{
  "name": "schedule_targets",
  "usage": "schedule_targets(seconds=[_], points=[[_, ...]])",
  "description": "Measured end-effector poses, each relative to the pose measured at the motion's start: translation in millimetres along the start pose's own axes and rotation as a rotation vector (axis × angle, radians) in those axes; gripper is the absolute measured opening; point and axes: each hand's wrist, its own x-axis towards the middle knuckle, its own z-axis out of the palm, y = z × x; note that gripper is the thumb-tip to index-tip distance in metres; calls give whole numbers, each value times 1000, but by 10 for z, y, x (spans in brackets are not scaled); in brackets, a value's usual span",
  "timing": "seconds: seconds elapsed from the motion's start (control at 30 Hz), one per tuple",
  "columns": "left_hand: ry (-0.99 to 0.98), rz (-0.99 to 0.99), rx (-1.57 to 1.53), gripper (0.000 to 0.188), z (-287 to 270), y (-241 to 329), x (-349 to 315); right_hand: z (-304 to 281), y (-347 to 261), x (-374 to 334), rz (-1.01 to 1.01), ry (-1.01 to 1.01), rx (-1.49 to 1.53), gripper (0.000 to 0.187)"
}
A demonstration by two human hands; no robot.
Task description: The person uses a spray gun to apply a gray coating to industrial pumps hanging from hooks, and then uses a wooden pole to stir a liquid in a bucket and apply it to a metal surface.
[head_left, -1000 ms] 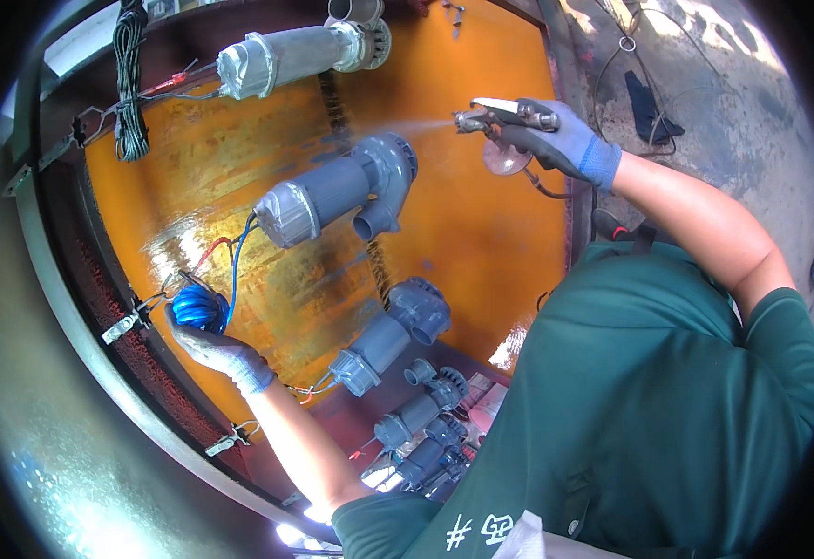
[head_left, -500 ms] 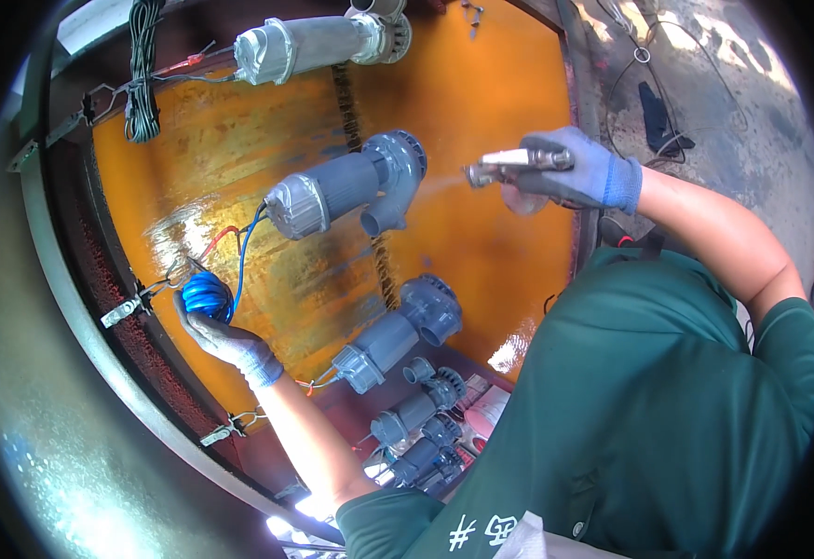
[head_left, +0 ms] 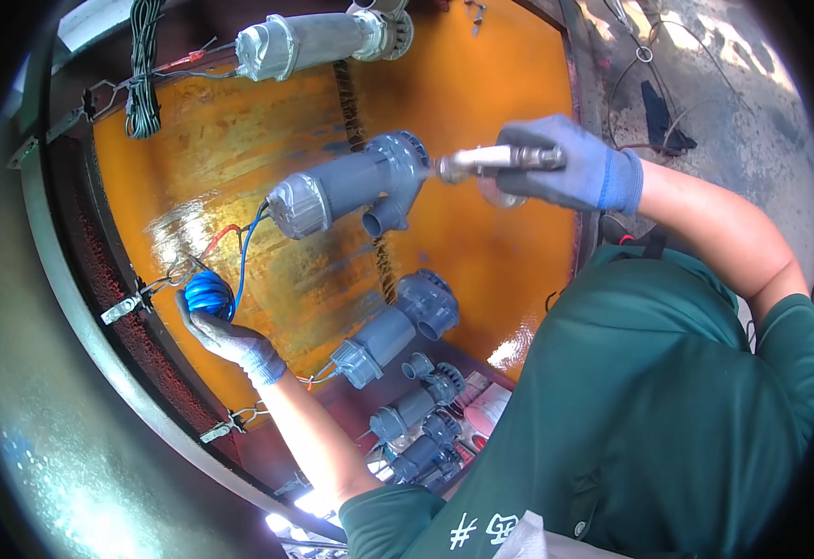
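Note:
My right hand (head_left: 570, 166), in a blue glove with a dark palm, is wrapped round a spray gun (head_left: 481, 160). Its nozzle points left, close to the round end of a pump (head_left: 346, 184) painted mostly blue-grey, with a barer silvery cap on its left end. A red tie and a blue cable join that cap to the hook side. My left hand (head_left: 225, 337), gloved alike, cups a coiled blue cable (head_left: 210, 294) from below. The cable runs up from this coil to the pump. Part of the gun's cup is hidden behind my right fingers.
A silvery pump (head_left: 314, 45) hangs beyond, beside a dark cable bundle (head_left: 143, 74). Nearer are a blue-grey pump (head_left: 393, 328) and several more below it. Hooks (head_left: 123, 307) line a metal rail (head_left: 86, 321). An orange-stained panel (head_left: 491, 102) stands behind. A hose (head_left: 617, 116) lies on the floor.
My right hand has moved the spray gun left, nearer the pump's round end. The mist seen between them earlier is now a short puff at the nozzle. My left hand stays nearly still.

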Motion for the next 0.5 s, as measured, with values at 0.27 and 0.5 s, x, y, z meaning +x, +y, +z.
schedule_targets(seconds=[0.27, 0.5], points=[[-7, -16, -100, 59, 9, 27, -43, -17, -41, -12, 15, 88, -43, 24], [21, -48, -167, 44, 48, 0, -16, -216, 319, -135, 231, 23, -298, 26]])
